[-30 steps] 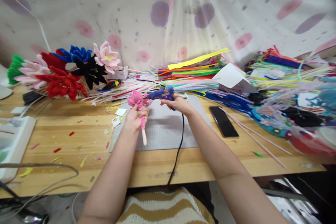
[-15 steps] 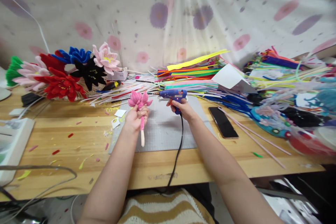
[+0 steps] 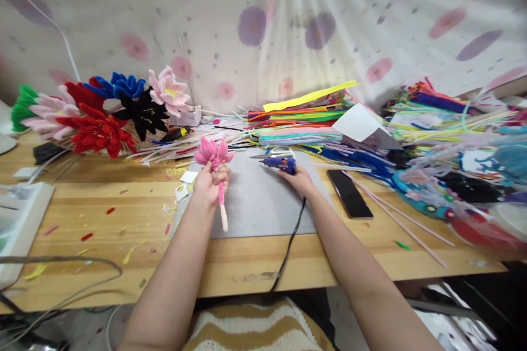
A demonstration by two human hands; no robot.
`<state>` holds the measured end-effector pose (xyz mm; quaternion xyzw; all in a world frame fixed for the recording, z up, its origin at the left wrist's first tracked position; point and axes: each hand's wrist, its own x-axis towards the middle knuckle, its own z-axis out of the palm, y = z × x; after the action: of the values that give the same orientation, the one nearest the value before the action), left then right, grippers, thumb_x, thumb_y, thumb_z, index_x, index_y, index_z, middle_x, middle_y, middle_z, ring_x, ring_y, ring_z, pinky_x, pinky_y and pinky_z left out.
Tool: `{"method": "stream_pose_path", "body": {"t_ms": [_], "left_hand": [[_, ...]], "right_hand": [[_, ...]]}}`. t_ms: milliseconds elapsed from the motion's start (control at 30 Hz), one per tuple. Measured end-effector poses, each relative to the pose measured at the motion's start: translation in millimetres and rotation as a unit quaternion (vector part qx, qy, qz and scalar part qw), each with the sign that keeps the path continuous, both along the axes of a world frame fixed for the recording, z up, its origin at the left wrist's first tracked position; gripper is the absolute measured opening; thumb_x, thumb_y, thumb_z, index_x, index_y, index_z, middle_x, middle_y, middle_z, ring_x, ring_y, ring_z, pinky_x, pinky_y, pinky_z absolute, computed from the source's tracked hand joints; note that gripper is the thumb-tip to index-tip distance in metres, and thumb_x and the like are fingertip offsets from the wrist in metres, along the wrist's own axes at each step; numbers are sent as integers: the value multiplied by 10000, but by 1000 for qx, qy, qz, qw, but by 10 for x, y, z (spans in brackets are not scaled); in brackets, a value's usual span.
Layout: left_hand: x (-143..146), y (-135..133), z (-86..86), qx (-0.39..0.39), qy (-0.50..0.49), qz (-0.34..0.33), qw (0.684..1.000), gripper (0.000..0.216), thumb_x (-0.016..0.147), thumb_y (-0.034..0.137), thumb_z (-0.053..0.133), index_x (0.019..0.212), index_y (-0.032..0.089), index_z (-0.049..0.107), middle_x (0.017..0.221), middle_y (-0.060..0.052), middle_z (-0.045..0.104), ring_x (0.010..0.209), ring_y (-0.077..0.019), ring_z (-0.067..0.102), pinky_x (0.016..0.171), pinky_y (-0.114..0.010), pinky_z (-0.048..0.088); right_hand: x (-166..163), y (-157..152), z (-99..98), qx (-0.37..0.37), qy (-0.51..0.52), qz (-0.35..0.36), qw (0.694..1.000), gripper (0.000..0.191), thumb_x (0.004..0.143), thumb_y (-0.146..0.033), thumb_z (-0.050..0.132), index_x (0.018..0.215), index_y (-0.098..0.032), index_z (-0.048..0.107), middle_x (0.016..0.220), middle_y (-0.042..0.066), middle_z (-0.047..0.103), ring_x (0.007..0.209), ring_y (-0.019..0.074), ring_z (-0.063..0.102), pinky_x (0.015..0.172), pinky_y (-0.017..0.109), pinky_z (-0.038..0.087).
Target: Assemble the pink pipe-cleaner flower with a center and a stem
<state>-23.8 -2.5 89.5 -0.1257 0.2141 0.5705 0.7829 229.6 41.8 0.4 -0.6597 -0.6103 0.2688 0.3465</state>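
Note:
My left hand (image 3: 214, 180) is closed round the stem of a pink pipe-cleaner flower (image 3: 213, 151), just under its petals. The stem's pale lower end sticks out below my fist. My right hand (image 3: 300, 180) grips a blue hot glue gun (image 3: 280, 164), tilted low over the grey cutting mat (image 3: 263, 214), its nozzle pointing left. Part of its handle is hidden by my fingers. Right behind the glue gun lies a pair of scissors (image 3: 282, 151). A black cord (image 3: 293, 241) runs from the gun down over the table's front edge.
Finished fuzzy flowers (image 3: 102, 131) stand at the left, near a white power strip (image 3: 28, 230). Bundles of coloured pipe cleaners (image 3: 300, 120) line the back. A black phone (image 3: 349, 193) and two pink stems (image 3: 403, 219) lie right of the mat. Scraps litter the wooden table (image 3: 135, 208).
My right hand has lowered the glue gun and moved it slightly right, away from the flower, turning it flatter. Scissors behind it show more. My left hand still holds the flower, shifted slightly left.

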Motion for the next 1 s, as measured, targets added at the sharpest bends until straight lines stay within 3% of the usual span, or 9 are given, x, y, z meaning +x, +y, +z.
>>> {"method": "stream_pose_path", "body": {"t_ms": [133, 267, 400, 467, 533, 633, 767, 867, 1000], "left_hand": [[46, 11, -51, 15, 21, 6, 1000, 310, 934, 342, 312, 691, 157, 369, 497, 72, 268, 346, -16, 256, 265, -102, 158], [88, 18, -107, 24, 63, 20, 998, 335, 935, 350, 303, 663, 161, 350, 491, 75, 258, 335, -9, 249, 266, -99, 145], [154, 13, -132, 33, 104, 33, 993, 344, 936, 342, 303, 649, 158, 348, 491, 76, 259, 332, -4, 245, 268, -101, 134], [204, 7, -137, 35, 117, 34, 992, 343, 936, 342, 306, 655, 153, 362, 492, 77, 261, 333, -4, 247, 271, -101, 133], [259, 0, -140, 35, 126, 33, 991, 347, 935, 338, 309, 649, 151, 364, 492, 76, 262, 334, -2, 243, 274, -99, 129], [327, -15, -147, 37, 142, 31, 989, 355, 935, 326, 316, 629, 150, 355, 488, 78, 258, 328, 1, 217, 275, -99, 119], [357, -43, -153, 47, 178, 42, 982, 344, 936, 308, 314, 646, 140, 394, 480, 79, 258, 322, -1, 215, 277, -96, 107], [350, -57, -158, 42, 203, 51, 977, 329, 934, 298, 324, 663, 136, 416, 476, 82, 257, 316, 2, 208, 281, -93, 98], [341, -62, -163, 39, 216, 58, 974, 321, 934, 289, 329, 660, 140, 406, 476, 84, 251, 315, 3, 208, 288, -90, 97]], "right_hand": [[-6, 50, -98, -9, -115, -12, 993, 452, 661, -572, 594, 884, -183, 645, 852, 72, 632, 808, 213, 568, 718, 328, 426], [46, -60, -28, 66, -177, -10, 982, 493, 638, -579, 623, 900, -162, 589, 888, 96, 590, 875, 222, 530, 747, 326, 396], [21, -368, 136, 105, -204, -106, 968, 448, 638, -601, 617, 741, -184, 488, 760, 73, 543, 787, 212, 495, 690, 319, 359], [-107, -486, 242, 71, -155, -68, 983, 377, 683, -544, 599, 684, -205, 434, 657, 12, 502, 660, 164, 463, 618, 285, 333], [-323, -511, 354, 82, -75, 8, 994, 310, 719, -467, 578, 671, -206, 418, 653, -12, 491, 622, 132, 443, 606, 268, 329], [-737, -379, 490, 100, 86, 92, 987, 292, 699, -441, 595, 700, -204, 424, 675, -25, 479, 633, 114, 452, 624, 261, 365], [-1215, -158, 550, 37, 282, 49, 957, 520, 540, -423, 718, 871, -216, 375, 809, -31, 475, 691, 100, 512, 687, 273, 437], [-1404, -115, 553, -6, 333, 35, 942, 643, 473, -381, 759, 932, -225, 337, 897, -18, 466, 737, 104, 550, 732, 297, 466], [-1471, -114, 553, -15, 355, 45, 934, 615, 495, -302, 741, 922, -231, 305, 902, -26, 451, 712, 98, 565, 730, 312, 487]]}}
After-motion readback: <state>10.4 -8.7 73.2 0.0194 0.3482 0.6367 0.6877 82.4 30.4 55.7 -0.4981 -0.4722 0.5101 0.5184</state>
